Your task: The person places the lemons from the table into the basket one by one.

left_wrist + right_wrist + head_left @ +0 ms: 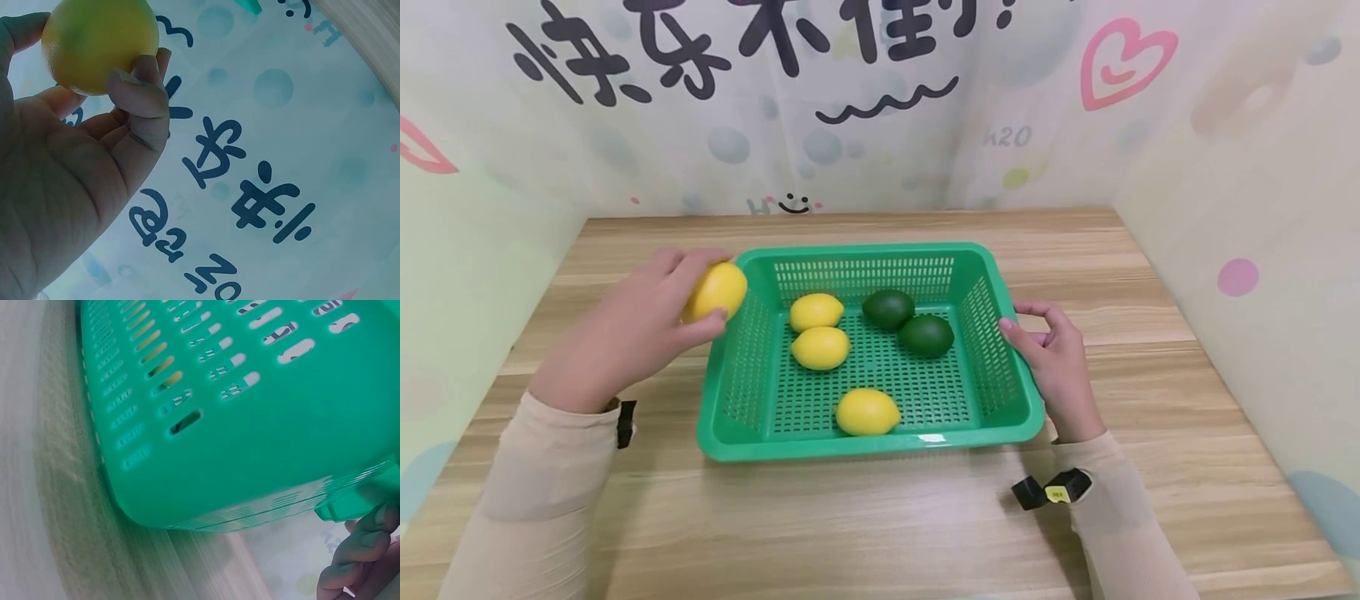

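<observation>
Nearest the camera, two pale sleeves reached forward over a wooden table (865,533), each wrist wearing a small black strap. Between them sat a green basket (865,446), its perforated floor holding three lemons and two limes. One lemon (867,412) lay alone by the near wall; two more (821,347) (816,312) rested almost touching left of centre, and the dark limes (927,335) (888,307) sat side by side toward the far right.

At the basket's right rim the right hand (1054,367) rested with fingers loosely curled, thumb and fingertips touching the edge, seemingly to steady the basket. The right wrist view showed only its fingertips (362,550) tucked just under the rim's lip, beside the slotted green wall; whether they truly clasped the rim could not be told, and no fruit was in that hand.

Over the basket's far left corner the left hand (640,325) held a fourth lemon (715,291) clear of the table, just above the rim. The left wrist view showed the grip plainly: thumb (140,94) and fingers curled round the yellow fruit (99,44), held at the fingertips rather than deep in the palm, a hold that judged well suited to setting it down gently.

Beyond the table stood a pastel backdrop (880,125) with dark painted characters, bubbles and a pink heart.
</observation>
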The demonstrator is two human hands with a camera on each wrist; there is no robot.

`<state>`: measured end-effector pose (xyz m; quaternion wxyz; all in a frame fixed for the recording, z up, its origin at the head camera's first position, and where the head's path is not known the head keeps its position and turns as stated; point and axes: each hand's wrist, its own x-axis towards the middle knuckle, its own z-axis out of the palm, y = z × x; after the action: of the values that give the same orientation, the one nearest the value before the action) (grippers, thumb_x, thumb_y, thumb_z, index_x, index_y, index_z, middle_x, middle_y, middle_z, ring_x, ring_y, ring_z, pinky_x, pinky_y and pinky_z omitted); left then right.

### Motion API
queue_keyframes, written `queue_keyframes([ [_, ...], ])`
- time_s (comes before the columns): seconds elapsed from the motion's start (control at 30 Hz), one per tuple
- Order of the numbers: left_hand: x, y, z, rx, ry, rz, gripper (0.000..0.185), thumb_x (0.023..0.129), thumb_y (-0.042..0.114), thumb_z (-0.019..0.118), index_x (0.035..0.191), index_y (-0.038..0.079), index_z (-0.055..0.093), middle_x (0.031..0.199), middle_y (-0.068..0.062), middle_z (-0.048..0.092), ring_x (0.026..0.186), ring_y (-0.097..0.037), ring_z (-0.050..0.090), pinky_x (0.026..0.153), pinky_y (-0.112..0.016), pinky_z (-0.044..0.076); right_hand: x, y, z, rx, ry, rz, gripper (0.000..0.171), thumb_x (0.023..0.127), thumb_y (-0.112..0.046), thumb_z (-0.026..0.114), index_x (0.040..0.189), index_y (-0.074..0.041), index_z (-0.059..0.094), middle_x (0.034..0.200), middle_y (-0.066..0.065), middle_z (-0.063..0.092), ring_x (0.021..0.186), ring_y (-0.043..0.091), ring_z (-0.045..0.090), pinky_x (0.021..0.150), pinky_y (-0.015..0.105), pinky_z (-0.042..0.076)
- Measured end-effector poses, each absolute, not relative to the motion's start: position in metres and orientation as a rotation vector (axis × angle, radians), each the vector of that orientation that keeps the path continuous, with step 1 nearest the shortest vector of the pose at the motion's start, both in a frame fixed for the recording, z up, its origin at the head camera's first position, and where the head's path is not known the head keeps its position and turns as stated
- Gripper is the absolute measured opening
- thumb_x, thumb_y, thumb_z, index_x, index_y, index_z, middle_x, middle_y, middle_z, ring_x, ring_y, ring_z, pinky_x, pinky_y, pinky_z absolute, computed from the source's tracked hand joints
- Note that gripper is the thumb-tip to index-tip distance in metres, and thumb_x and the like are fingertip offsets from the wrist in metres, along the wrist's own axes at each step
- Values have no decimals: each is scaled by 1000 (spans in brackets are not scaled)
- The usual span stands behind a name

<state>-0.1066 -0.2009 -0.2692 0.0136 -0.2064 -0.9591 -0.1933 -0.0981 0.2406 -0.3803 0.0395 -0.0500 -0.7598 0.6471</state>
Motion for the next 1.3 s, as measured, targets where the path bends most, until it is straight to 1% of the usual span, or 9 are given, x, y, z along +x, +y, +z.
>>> queue_keyframes([
  [0.17,-110,-195,-267,-694,-2952,-603,57,95,17,65,148,9,47,119,-18,53,92,-31,54,76,-47,47,-98,241,-381,-151,-2323,1982,46,101,-30,69,133,-3,52,79,2,77,68,20,76,59,35,62],
  [0.23,-110,-193,-265,-699,-2947,-603,57,95,17,65,148,9,47,122,-18,53,94,-32,55,77,-47,48,-98,240,-381,-148,-2325,1980,47,101,-30,69,134,-3,51,80,3,77,68,21,76,59,36,62],
  [0.37,-108,-187,-260,-714,-2950,-571,57,96,18,65,149,9,47,120,-17,54,94,-31,54,76,-46,48,-98,241,-381,-143,-2333,1975,47,101,-30,69,134,-2,51,81,6,77,68,21,76,59,36,62],
  [0.63,-101,-174,-250,-831,-2871,-540,55,93,15,67,145,6,50,117,-16,56,88,-28,54,70,-41,49,-98,241,-379,-154,-2322,1982,47,100,-30,70,133,-3,53,79,6,77,67,20,76,59,36,62],
  [0.8,-101,-172,-247,-823,-2871,-525,55,93,14,67,145,6,51,118,-17,56,88,-29,55,70,-42,49,-98,241,-379,-150,-2316,1998,46,100,-29,70,132,-1,53,78,5,77,67,21,76,58,35,62],
  [0.97,-102,-171,-245,-800,-2899,-515,57,94,16,66,147,9,49,120,-17,56,87,-29,56,70,-42,49,-98,241,-381,-158,-2311,2008,46,100,-29,71,132,0,54,79,5,77,67,22,76,59,35,62],
  [1.13,-104,-168,-244,-855,-2882,-518,57,94,15,66,147,6,49,118,-18,56,87,-29,55,70,-42,49,-98,241,-381,-156,-2317,2005,49,100,-29,70,135,1,54,80,6,77,67,22,76,59,35,62],
  [1.3,-107,-160,-242,-923,-2830,-515,57,93,13,67,146,5,50,119,-17,56,90,-29,54,71,-43,49,-98,241,-381,-156,-2329,1994,53,101,-29,69,139,3,53,79,3,77,68,20,76,59,35,62],
])
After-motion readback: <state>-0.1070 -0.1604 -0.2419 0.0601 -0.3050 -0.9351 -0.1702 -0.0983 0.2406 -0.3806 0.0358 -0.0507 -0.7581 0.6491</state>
